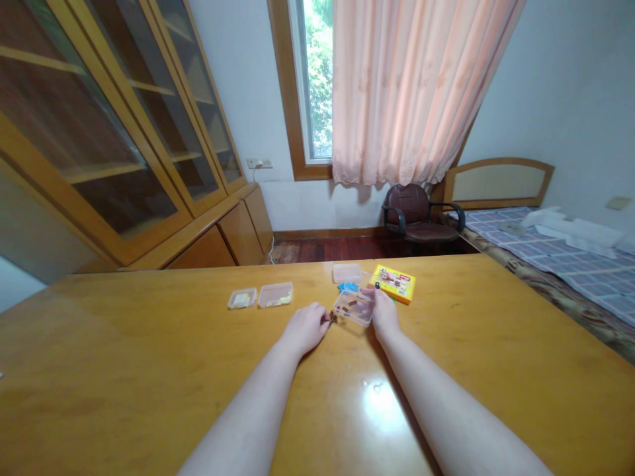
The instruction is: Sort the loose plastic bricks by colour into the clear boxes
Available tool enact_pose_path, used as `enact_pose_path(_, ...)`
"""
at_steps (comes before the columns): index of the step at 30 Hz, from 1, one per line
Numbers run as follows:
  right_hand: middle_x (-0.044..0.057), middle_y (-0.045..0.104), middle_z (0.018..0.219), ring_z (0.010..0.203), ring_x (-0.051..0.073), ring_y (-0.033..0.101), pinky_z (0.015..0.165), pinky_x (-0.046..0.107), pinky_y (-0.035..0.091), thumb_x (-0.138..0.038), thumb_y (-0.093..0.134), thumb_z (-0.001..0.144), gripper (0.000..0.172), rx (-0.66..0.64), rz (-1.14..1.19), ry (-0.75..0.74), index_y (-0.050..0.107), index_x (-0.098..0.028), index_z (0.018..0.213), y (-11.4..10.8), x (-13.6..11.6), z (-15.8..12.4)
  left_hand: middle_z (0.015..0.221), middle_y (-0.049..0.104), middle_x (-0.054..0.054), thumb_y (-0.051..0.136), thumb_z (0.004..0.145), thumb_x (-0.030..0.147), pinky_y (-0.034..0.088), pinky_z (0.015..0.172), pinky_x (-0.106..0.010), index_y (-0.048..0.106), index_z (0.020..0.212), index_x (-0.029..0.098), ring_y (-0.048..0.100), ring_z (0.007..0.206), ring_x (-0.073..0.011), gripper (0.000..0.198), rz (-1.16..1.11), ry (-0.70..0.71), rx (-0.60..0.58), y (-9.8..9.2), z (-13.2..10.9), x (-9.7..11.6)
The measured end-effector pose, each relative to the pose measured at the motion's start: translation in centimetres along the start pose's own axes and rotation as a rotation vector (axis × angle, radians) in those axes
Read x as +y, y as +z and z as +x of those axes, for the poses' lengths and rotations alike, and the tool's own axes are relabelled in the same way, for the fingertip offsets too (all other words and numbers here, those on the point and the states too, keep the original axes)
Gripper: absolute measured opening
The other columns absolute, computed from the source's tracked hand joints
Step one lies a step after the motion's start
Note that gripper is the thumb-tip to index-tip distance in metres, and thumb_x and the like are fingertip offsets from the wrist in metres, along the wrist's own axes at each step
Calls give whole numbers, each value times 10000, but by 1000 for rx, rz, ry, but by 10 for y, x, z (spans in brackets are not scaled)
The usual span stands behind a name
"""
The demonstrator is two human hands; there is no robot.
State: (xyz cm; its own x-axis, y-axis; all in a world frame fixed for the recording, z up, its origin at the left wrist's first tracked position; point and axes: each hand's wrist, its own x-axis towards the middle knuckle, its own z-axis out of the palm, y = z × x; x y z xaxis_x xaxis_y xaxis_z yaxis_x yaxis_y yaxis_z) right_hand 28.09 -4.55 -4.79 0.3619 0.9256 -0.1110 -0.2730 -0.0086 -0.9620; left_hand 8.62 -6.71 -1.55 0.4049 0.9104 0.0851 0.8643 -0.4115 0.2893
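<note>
My right hand (383, 311) grips the right side of a clear plastic box (357, 317), which is tilted toward the left just above the table. A few small dark brown pieces (352, 303) lie inside it. At the box's lower left edge, my left hand (307, 327) rests on the table with its fingers curled beside a small cluster of brown pieces (333, 317); whether it pinches any is hidden. Right behind the box are small blue pieces (348, 287) and another clear box (347, 273). A yellow printed carton (395, 284) lies beyond my right hand.
Two shallow clear trays (276, 295) with pale yellow pieces stand left of my hands on the wooden table (149, 370). Past the far edge are a brown armchair (419, 215), a bed (560, 244) and a glass-door cabinet (149, 132).
</note>
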Motion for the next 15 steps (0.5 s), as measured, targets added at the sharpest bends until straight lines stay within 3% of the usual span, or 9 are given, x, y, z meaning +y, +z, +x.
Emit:
enact_pose_path(7,86,713,843,577,169,649,426,231,456,-457,510,791,347,13,-4,-6,639,-135,815,0,0,0,893,628,-51,509,819,221,442,712,-274,624,840,191,598,803,-173,121,-9,-22,9,-1,0,-3)
enact_pose_path(15,61,710,767,540,168,628,418,241,449,-420,526,766,291,7,-49,22,649,-157,764,2,-5,-4,924,625,-52,522,825,216,454,785,-295,621,863,176,586,866,-173,114,-126,-40,170,-4,2,-18)
